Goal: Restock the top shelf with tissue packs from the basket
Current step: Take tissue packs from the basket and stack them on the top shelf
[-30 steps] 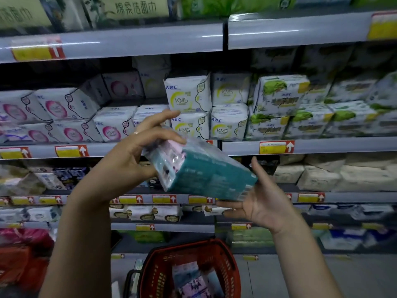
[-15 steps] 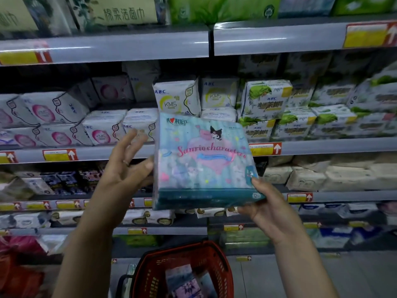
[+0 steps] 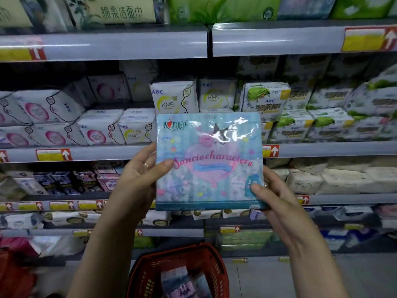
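Your left hand point(image 3: 137, 179) grasps the left edge of the blue tissue pack point(image 3: 209, 162), thumb across its front, and your right hand point(image 3: 277, 196) pinches its lower right corner. You hold the pack upright, face toward you, below the front edge of the top shelf point(image 3: 129, 45). The red basket point(image 3: 214, 269) beneath it holds more packs point(image 3: 180, 282).

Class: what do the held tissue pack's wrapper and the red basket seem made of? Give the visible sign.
Tissue pack: thin glossy plastic film, likely; white glare and wrinkles near its top. Basket: probably rigid matte red plastic; slotted moulded wall.
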